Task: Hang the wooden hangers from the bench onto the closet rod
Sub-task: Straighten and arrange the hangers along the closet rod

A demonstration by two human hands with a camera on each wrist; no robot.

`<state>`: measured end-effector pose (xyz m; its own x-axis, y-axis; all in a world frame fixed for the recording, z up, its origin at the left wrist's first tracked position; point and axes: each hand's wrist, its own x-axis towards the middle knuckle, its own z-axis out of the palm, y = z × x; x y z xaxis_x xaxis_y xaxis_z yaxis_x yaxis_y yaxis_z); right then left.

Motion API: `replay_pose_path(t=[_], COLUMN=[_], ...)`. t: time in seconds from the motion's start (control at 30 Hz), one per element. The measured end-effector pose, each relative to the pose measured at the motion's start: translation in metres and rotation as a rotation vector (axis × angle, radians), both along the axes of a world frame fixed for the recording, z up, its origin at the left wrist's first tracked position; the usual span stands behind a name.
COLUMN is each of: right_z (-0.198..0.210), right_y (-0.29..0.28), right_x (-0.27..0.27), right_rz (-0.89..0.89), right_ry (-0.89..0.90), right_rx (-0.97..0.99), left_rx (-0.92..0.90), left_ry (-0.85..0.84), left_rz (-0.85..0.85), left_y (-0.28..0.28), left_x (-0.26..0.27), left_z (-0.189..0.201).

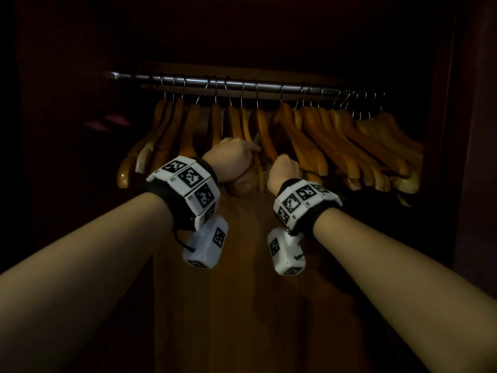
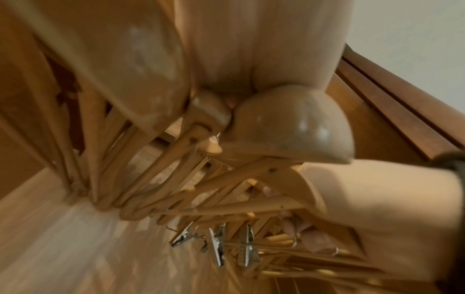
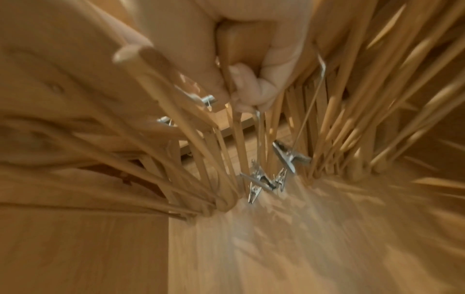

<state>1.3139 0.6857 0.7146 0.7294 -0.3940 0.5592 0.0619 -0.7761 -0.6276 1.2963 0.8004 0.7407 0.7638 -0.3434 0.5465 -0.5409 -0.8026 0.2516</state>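
Head view: inside a dark closet [image 1: 462, 130], a metal closet rod [image 1: 242, 86] runs across the upper part, and a long row of wooden hangers [image 1: 309, 135] hangs from it by wire hooks, packed closer toward the rod's right end. Both arms reach in below the rod's middle. The left hand [image 1: 232, 154] is curled over the shoulder of one hanger [image 1: 258, 168] there; the right hand [image 1: 285, 169] sits just beside it, knuckles up, pushed in among the hangers. Each wrist carries a marker band [image 1: 188, 189] with a white camera block beneath. This view hides the fingertips of both hands.

Left wrist view: blurred and brighter. It shows what the head view cannot: the rounded hanger ends [image 2: 294, 127] seen from below the rod, the crossbars fanned out, and metal clips [image 2: 219, 244] dangling on some of them. The right hand [image 2: 365, 208] appears at the right, its fingers [image 2: 292, 226] threaded among the bars. The left hand's own fingers cannot be made out here.

Right wrist view: also blurred. The right hand [image 3: 241, 59] is clenched round a thin wooden bar [image 3: 236, 123] of a hanger, thumb and fingers [image 3: 254, 89] closed on it. Several metal clips [image 3: 289, 155] hang below, over the closet's pale wooden floor [image 3: 302, 248].
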Motion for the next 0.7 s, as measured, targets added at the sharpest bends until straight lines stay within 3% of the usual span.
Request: replay_pose_path(t=[0.43,0.7], right_z=[-0.006,-0.012], right_y=[0.003,-0.001], right_x=[-0.01,-0.004], right_rz=[0.159,0.193], right_ry=[-0.018,0.021], right_rx=[0.142,0.048], left_rx=[-0.021,-0.017], left_ry=[-0.045,-0.111], left_rz=[-0.021,0.113], left_y=[0.001,-0.009], left_x=[-0.003,0.004], left_z=[0.004,0.014])
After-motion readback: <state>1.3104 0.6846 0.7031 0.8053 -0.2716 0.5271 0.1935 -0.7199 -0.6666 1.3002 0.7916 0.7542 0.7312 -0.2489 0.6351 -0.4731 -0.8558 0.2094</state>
